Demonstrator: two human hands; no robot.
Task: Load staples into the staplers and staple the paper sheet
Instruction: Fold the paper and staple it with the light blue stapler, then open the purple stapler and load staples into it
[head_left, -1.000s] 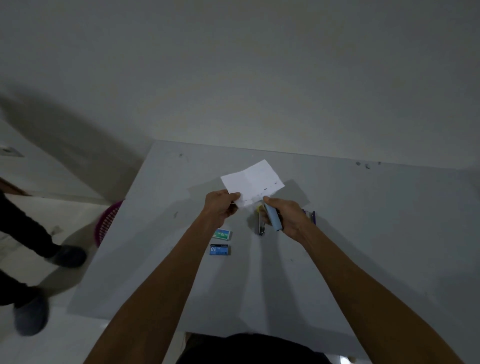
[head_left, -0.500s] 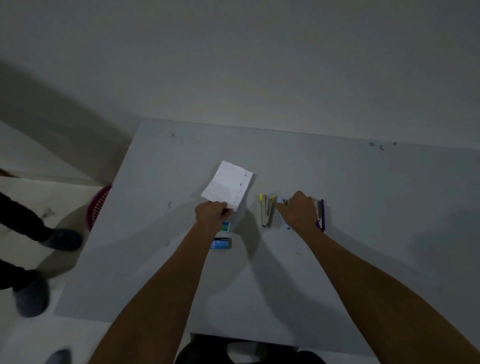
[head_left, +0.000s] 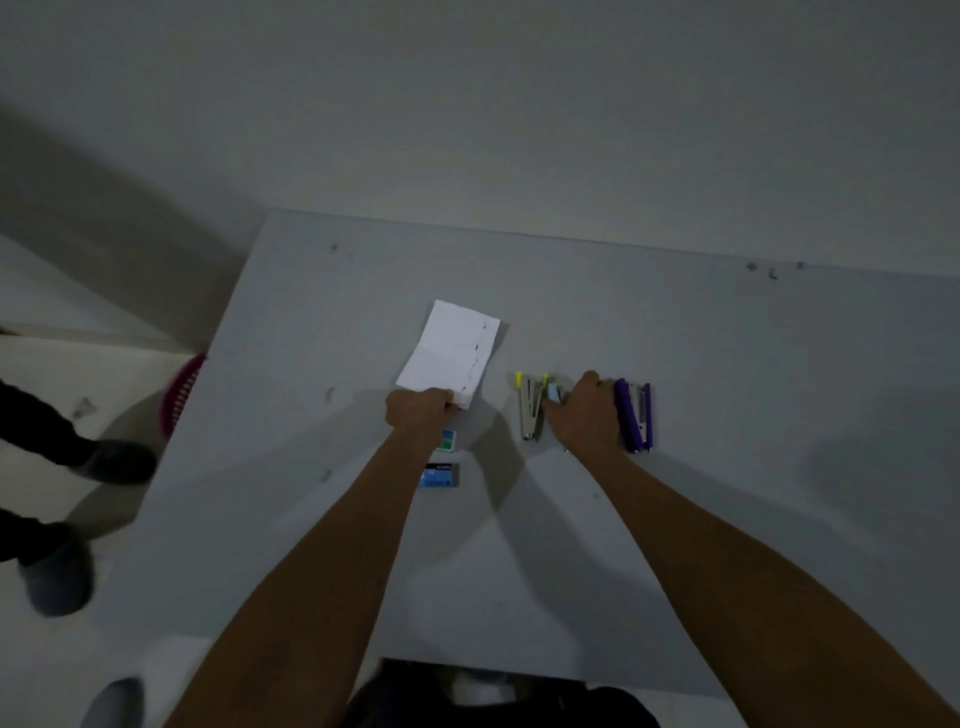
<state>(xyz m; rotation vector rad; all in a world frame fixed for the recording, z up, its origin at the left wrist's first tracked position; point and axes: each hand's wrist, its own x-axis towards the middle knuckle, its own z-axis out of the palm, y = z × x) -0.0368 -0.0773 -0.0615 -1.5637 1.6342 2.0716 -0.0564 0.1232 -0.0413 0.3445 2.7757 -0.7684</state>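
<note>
A white paper sheet (head_left: 451, 350) with a row of dark staple marks along its right edge lies on the grey table (head_left: 675, 519). My left hand (head_left: 420, 409) pinches its near edge. My right hand (head_left: 582, 413) rests over a light blue stapler (head_left: 554, 393), of which only the tip shows; whether the fingers grip it is hidden. Left of it lies a yellow-tipped stapler (head_left: 530, 408), swung open. A purple stapler (head_left: 634, 414) lies open to the right of my hand. Two staple boxes sit near my left wrist: a green one (head_left: 448, 440) and a blue one (head_left: 439, 475).
A pink basket (head_left: 179, 395) stands on the floor at the table's left edge. Another person's legs and dark shoes (head_left: 111, 460) are on the floor at far left. A wall rises behind the table.
The paper has come down from the air onto the table, still held by my left hand. My right hand lowered the light blue stapler to the table between the other two.
</note>
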